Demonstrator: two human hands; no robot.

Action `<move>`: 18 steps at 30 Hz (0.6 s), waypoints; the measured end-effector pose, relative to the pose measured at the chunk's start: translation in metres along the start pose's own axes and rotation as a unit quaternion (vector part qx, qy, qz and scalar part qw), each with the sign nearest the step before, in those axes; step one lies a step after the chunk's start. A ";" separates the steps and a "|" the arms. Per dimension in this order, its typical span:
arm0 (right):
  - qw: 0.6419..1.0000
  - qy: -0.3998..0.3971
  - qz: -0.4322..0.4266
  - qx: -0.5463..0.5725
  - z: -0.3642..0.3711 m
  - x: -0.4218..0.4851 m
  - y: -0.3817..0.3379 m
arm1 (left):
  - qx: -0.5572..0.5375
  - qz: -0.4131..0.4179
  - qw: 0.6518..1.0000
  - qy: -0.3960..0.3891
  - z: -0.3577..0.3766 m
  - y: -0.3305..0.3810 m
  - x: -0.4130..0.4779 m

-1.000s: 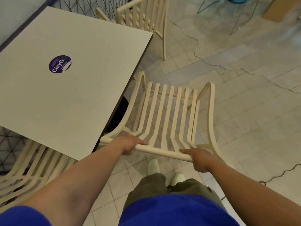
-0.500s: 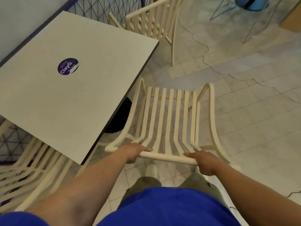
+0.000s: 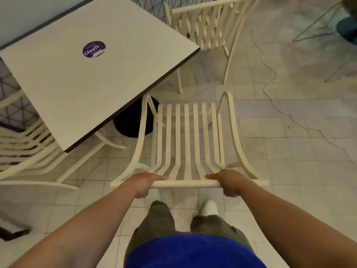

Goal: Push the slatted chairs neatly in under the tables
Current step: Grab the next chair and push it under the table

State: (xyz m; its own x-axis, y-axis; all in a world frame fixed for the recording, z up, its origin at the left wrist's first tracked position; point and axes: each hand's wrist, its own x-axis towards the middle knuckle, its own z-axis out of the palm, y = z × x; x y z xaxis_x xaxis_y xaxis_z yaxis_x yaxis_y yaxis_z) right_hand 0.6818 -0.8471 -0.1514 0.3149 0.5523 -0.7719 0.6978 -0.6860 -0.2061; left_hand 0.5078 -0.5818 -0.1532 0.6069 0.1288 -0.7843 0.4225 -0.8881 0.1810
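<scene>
— While both hands are on it, where does the slatted chair point(image 3: 186, 136) stand?

— Lower middle of the frame, on the tiled floor point(image 3: 289, 171), just right of the near corner of the worktop point(image 3: 100, 78). Its seat lies wholly outside the worktop. Its left arm crosses in front of the dark round base point(image 3: 127, 124) beneath the worktop; whether the two touch, I cannot tell.

— And the hands themselves?

— The left hand point(image 3: 144, 181) grips the top rail point(image 3: 185, 184) near its left end, fingers curled over the wood. The right hand point(image 3: 227, 180) grips the same rail near its right end in the same way. A bare stretch of rail shows between them.

— Any other seats?

— A second chair point(image 3: 208, 24) stands at top centre, its back rising beyond the worktop's right corner. A third chair point(image 3: 29, 151) sits at the left edge of the frame, its slats running partly under the worktop.

— What lies on the worktop?

— Only a round purple sticker point(image 3: 94, 49), upper left, reading "ClayG".

— And lower down?

— A white shoe point(image 3: 208, 207) shows just below the rail, between the arms. A thin crack point(image 3: 270, 84) wanders across the floor on the right.
</scene>
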 end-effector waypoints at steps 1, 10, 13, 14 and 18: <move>1.000 -0.001 -0.005 -0.012 -0.002 -0.001 0.008 | -0.013 -0.010 1.000 0.002 0.006 0.009 -0.002; 0.996 0.005 -0.037 -0.085 -0.023 0.007 0.039 | -0.078 -0.037 0.996 0.001 0.026 0.044 -0.008; 0.995 0.006 -0.024 -0.092 -0.026 0.007 0.041 | -0.094 -0.035 0.995 -0.014 0.024 0.043 -0.008; 0.996 0.007 -0.019 -0.088 -0.026 0.006 0.040 | -0.102 -0.031 0.994 -0.019 0.023 0.042 -0.007; 0.999 -0.008 0.007 -0.046 -0.025 0.005 0.038 | -0.109 -0.009 0.993 -0.041 0.018 0.039 -0.009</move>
State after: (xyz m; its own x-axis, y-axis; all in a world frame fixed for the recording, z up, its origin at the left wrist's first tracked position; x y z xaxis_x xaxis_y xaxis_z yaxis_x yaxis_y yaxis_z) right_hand 0.7255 -0.8587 -0.1484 0.3154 0.5346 -0.7840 0.7500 -0.6467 -0.1392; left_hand 0.5067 -0.6259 -0.1501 0.5444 0.0993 -0.8329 0.5741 -0.7681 0.2837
